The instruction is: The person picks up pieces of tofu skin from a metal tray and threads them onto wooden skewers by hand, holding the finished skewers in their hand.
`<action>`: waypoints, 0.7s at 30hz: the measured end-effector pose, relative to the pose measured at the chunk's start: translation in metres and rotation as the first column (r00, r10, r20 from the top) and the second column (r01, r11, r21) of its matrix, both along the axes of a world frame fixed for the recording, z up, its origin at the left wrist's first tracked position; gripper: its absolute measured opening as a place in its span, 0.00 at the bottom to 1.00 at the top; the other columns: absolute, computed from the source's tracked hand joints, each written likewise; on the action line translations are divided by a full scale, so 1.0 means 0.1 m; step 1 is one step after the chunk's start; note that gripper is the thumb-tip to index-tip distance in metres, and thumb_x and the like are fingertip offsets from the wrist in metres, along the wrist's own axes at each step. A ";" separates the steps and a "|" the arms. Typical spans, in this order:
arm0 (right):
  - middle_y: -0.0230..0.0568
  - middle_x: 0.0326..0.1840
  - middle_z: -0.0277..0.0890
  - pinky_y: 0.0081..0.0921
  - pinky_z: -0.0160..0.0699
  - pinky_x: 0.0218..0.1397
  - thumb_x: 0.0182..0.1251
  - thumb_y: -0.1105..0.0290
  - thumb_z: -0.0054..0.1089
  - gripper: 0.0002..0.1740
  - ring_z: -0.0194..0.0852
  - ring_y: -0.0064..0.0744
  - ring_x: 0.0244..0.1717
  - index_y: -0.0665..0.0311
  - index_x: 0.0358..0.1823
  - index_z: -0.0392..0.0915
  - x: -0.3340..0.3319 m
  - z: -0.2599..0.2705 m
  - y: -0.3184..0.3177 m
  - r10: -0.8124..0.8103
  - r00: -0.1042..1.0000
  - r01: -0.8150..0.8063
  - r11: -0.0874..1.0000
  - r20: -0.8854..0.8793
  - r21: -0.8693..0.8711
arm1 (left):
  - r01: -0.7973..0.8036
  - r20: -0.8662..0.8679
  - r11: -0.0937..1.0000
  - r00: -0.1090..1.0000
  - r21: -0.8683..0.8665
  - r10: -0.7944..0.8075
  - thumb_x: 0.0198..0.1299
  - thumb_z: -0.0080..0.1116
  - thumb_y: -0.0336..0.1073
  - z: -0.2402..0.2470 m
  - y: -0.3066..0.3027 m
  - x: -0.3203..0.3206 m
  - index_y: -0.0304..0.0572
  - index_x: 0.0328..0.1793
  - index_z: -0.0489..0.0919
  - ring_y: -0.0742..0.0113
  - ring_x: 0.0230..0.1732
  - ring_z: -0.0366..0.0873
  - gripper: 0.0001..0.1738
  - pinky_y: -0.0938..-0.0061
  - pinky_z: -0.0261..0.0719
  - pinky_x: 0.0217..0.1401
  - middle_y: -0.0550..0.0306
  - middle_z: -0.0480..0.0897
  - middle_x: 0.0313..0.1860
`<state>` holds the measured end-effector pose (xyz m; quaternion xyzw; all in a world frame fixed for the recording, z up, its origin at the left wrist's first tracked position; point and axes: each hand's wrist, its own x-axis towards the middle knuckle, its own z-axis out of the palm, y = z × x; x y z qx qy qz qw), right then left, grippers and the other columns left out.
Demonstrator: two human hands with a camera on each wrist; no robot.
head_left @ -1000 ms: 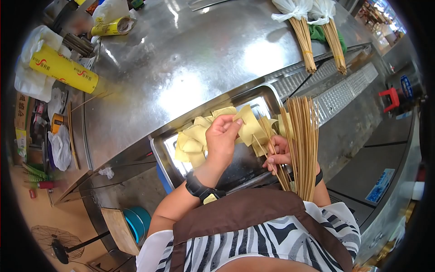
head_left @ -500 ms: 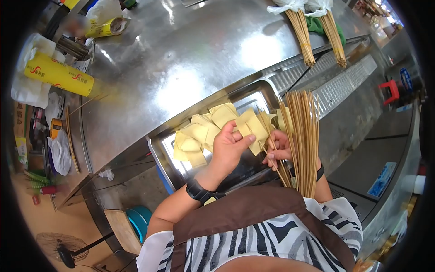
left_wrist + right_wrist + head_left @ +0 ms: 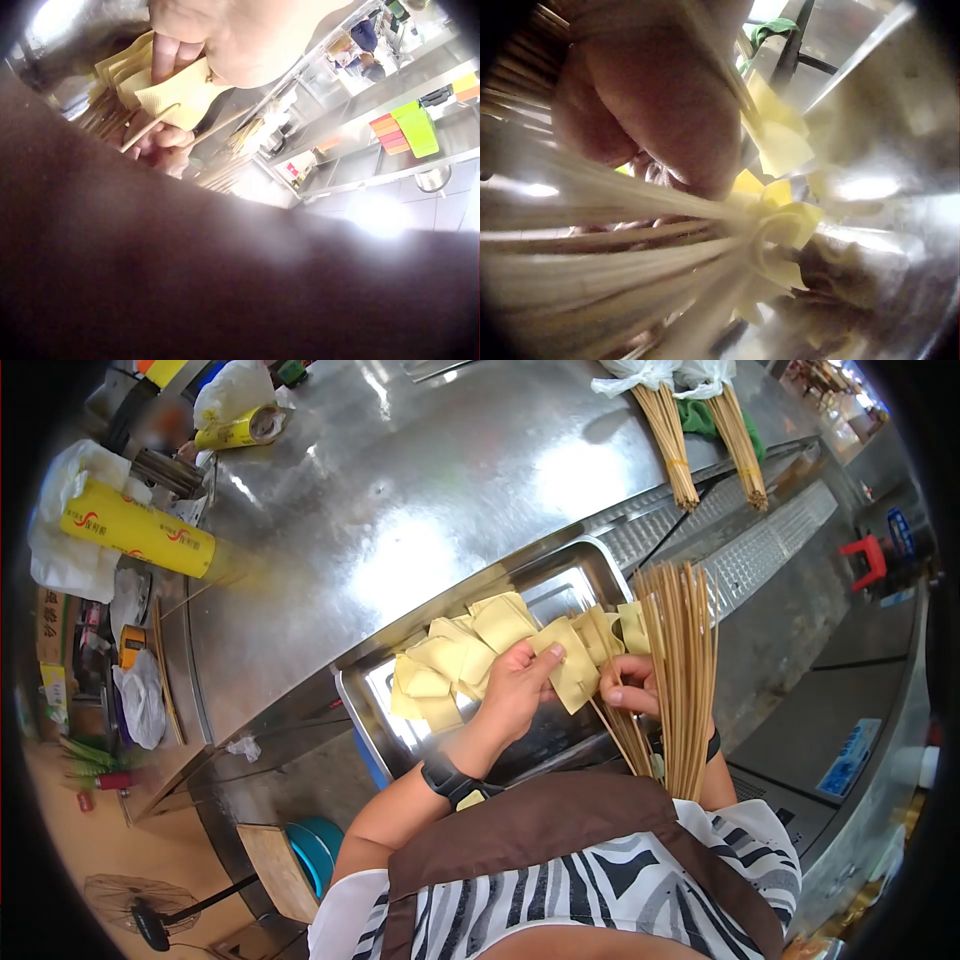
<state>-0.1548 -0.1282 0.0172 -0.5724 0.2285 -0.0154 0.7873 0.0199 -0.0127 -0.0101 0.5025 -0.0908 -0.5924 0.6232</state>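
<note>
In the head view my left hand (image 3: 515,695) pinches a flat yellow square sheet (image 3: 568,665) between thumb and fingers; in the left wrist view a skewer (image 3: 150,127) pierces that sheet (image 3: 187,94). My right hand (image 3: 632,685), right beside it, has curled fingers round thin skewers (image 3: 622,735), some carrying yellow sheets at their tips. A thick bundle of bare skewers (image 3: 680,660) stands against the right hand and partly hides it. More yellow sheets (image 3: 440,660) lie in the metal tray (image 3: 360,725) left of the hands.
The steel table (image 3: 300,590) extends beyond the tray. Two bagged skewer bundles (image 3: 665,445) lie at its far right edge. A yellow film roll (image 3: 140,530) is at the left, a red stool (image 3: 865,563) at the far right, and a fan (image 3: 150,920) at the lower left.
The sheet in my left hand has moved down and right, closer to my right hand, and turned. The skewer bundle has shifted slightly to the right.
</note>
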 end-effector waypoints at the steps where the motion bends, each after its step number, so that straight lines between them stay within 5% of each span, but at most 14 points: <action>1: 0.26 0.23 0.68 0.13 0.63 0.31 0.67 0.64 0.57 0.09 0.65 0.14 0.26 0.61 0.33 0.73 -0.02 -0.04 -0.02 0.018 1.000 -0.019 0.997 -0.018 -0.070 | 0.025 -0.001 1.000 1.000 0.015 -0.025 0.69 0.53 0.36 -0.01 -0.02 0.01 0.38 0.54 0.75 0.74 0.38 0.82 0.12 0.77 0.83 0.36 0.58 0.82 0.42; 2: 0.28 0.24 0.71 0.12 0.64 0.28 0.71 0.61 0.53 0.12 0.66 0.14 0.24 0.63 0.34 0.74 -0.03 -0.13 -0.02 0.032 0.995 -0.025 0.997 0.099 -0.073 | 0.049 -0.004 0.998 0.999 0.029 -0.049 0.69 0.53 0.36 -0.03 -0.04 0.00 0.38 0.53 0.75 0.74 0.37 0.81 0.12 0.77 0.83 0.36 0.59 0.82 0.41; 7: 0.39 0.30 0.79 0.12 0.67 0.22 0.74 0.66 0.46 0.13 0.68 0.19 0.18 0.68 0.41 0.76 -0.06 0.00 0.00 0.015 0.999 -0.022 0.988 0.050 0.153 | 0.098 0.098 0.994 0.990 0.050 -0.103 0.69 0.52 0.39 -0.05 -0.15 -0.03 0.40 0.54 0.75 0.71 0.40 0.82 0.13 0.74 0.85 0.39 0.59 0.82 0.44; 10: 0.46 0.33 0.80 0.17 0.80 0.33 0.74 0.69 0.46 0.14 0.81 0.27 0.28 0.74 0.45 0.75 -0.07 -0.02 -0.04 0.041 0.990 -0.079 0.953 0.132 0.292 | 0.110 0.139 0.993 0.984 0.044 -0.115 0.69 0.53 0.39 -0.06 -0.21 -0.04 0.38 0.54 0.75 0.71 0.40 0.82 0.14 0.74 0.85 0.38 0.58 0.82 0.43; 15: 0.50 0.38 0.81 0.24 0.82 0.43 0.74 0.71 0.47 0.14 0.83 0.33 0.37 0.76 0.47 0.76 -0.06 -0.13 -0.06 0.086 0.987 -0.119 0.958 0.132 0.262 | 0.137 0.316 0.989 0.938 0.046 -0.145 0.67 0.55 0.37 -0.07 -0.20 -0.01 0.34 0.54 0.73 0.68 0.37 0.82 0.15 0.74 0.83 0.34 0.55 0.82 0.42; 17: 0.52 0.39 0.81 0.26 0.82 0.47 0.73 0.72 0.47 0.14 0.83 0.34 0.40 0.77 0.47 0.77 -0.06 -0.13 -0.05 0.081 0.989 -0.110 0.964 0.125 0.243 | 0.217 0.520 0.928 0.778 0.303 -0.352 0.64 0.58 0.34 0.17 -0.13 0.10 0.34 0.52 0.74 0.68 0.34 0.82 0.14 0.74 0.81 0.31 0.52 0.82 0.41; 18: 0.51 0.40 0.81 0.26 0.82 0.48 0.72 0.73 0.48 0.13 0.83 0.35 0.41 0.77 0.46 0.78 -0.05 -0.12 -0.04 0.040 0.990 -0.072 0.970 0.138 0.232 | 0.220 0.513 0.927 0.782 0.304 -0.354 0.64 0.58 0.34 0.20 -0.06 0.17 0.34 0.52 0.74 0.68 0.34 0.82 0.14 0.74 0.81 0.31 0.52 0.82 0.41; 20: 0.51 0.41 0.81 0.26 0.82 0.49 0.72 0.74 0.49 0.12 0.83 0.35 0.42 0.76 0.44 0.79 -0.07 -0.14 -0.02 -0.003 0.989 -0.030 0.973 0.145 0.227 | 0.158 0.935 0.965 0.259 0.207 -0.243 0.60 0.60 0.31 0.24 0.10 0.34 0.37 0.50 0.76 0.66 0.29 0.82 0.13 0.74 0.79 0.28 0.50 0.82 0.41; 21: 0.50 0.41 0.81 0.26 0.82 0.49 0.71 0.74 0.50 0.12 0.83 0.34 0.42 0.76 0.43 0.79 -0.06 -0.15 -0.02 -0.013 0.987 -0.022 0.976 0.160 0.216 | 0.136 0.982 0.973 0.011 0.187 -0.191 0.53 0.64 0.28 0.24 0.16 0.42 0.41 0.46 0.78 0.61 0.35 0.82 0.14 0.72 0.80 0.34 0.51 0.82 0.43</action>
